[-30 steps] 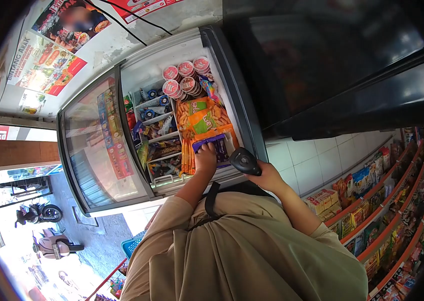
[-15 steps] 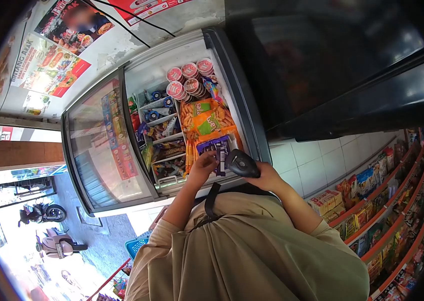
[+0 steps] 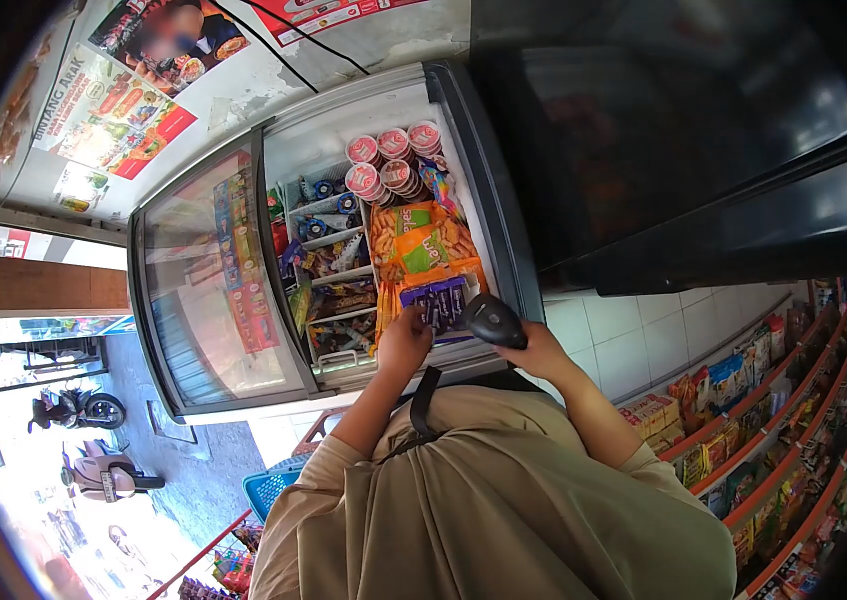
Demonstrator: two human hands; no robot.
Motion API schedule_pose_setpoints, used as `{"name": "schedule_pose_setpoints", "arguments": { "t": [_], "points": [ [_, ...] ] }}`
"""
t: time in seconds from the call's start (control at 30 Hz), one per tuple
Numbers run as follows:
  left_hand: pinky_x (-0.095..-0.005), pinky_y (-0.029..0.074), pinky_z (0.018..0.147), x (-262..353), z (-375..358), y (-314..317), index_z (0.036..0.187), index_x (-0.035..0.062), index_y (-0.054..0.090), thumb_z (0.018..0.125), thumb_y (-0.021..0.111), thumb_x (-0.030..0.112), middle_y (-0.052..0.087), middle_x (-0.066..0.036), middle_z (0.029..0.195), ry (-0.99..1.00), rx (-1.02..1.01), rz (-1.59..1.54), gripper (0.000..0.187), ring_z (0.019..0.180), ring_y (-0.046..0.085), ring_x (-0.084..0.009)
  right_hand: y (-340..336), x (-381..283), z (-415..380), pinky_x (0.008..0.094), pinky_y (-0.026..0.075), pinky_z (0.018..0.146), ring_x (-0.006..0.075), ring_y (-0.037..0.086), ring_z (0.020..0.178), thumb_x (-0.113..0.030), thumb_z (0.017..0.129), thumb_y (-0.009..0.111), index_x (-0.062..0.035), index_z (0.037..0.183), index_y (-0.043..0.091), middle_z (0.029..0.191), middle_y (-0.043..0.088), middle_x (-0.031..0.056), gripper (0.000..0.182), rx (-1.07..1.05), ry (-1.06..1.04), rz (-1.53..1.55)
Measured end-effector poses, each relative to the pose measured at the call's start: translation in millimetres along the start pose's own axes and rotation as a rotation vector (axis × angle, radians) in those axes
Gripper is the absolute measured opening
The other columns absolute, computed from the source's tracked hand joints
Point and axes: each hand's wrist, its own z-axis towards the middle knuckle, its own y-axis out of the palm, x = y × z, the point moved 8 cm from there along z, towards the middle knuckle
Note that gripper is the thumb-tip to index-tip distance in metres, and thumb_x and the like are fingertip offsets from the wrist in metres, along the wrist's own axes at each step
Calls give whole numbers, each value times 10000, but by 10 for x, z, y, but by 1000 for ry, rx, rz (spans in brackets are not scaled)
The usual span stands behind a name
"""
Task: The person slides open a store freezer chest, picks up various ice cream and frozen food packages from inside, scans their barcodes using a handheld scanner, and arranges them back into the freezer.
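Our sleeves and the long drab cloth (image 3: pixel 503 500) over our front fill the nearest part of the view, with a black strap (image 3: pixel 425 402) on it. Our right hand (image 3: pixel 540 352) is closed around the grip of a scanner (image 3: pixel 493 322), black and rounded, its head pointing over the open freezer (image 3: pixel 495 200). Our left hand (image 3: pixel 405 345) is partly curled, fingers bent at the corner of the purple packs (image 3: pixel 438 303); we cannot tell whether it has hold of one.

The packs are glossy, with pale lettering too small for us to read, and lie side by side in the near end of the freezer. The scanner and our left hand hide some of them. Just beyond lie orange bags (image 3: pixel 428 245) with green patches, and behind those, stacked cups (image 3: pixel 393 165) with red and white lids. To the left, white dividers part rows of wrapped ices (image 3: pixel 328 250), and a glass lid (image 3: pixel 198 290) covers the rest.

Beyond the freezer, posters (image 3: pixel 123 110) hang on a stained wall (image 3: pixel 433 38). White tiles (image 3: pixel 618 325) and curved shelves (image 3: pixel 763 489) of packets run along the right, below a dark bulk (image 3: pixel 703 190) we cannot make out. On the left, a blue basket (image 3: pixel 268 488) sits nearby, and two motorbikes (image 3: pixel 108 478) stand outside in bright light.
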Motion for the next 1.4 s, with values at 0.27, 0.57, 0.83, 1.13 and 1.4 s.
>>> {"name": "schedule_pose_setpoints", "arguments": {
  "t": [0.27,0.57,0.83,1.13,1.4],
  "points": [
    [-452,488,700,43,235,411,983,68,499,745,604,151,598,-174,903,99,1,184,273,810,603,-368,-249,28,-29,333,472,780,257,638,861,-217,721,718,-30,1023,611,904,662,155,372,104,23,65],
    [-425,508,728,226,368,711,1046,17,436,779,581,155,505,-169,1014,296,-87,341,334,916,580,-346,-285,69,-114,321,467,768,241,633,823,-225,723,722,-24,1014,612,877,663,144,371,89,111,73],
    [-428,494,771,131,292,734,1091,30,448,786,585,150,464,-158,1055,310,-111,356,355,986,530,-353,-282,79,-129,324,470,766,254,640,821,-230,724,721,-28,1005,619,876,665,149,362,85,122,112],
    [-390,463,814,215,235,685,934,76,584,745,551,97,475,-133,1073,475,1,543,193,1024,490,-296,-285,4,-94,337,474,775,282,640,850,-233,720,719,-31,1011,618,892,663,161,368,85,78,76],
    [-415,499,655,-204,149,227,911,130,618,781,609,283,616,-107,871,-30,10,329,202,770,618,-316,-316,72,-115,340,473,772,286,640,846,-228,720,718,-36,1020,615,894,663,160,371,93,88,80]
  ]
}}
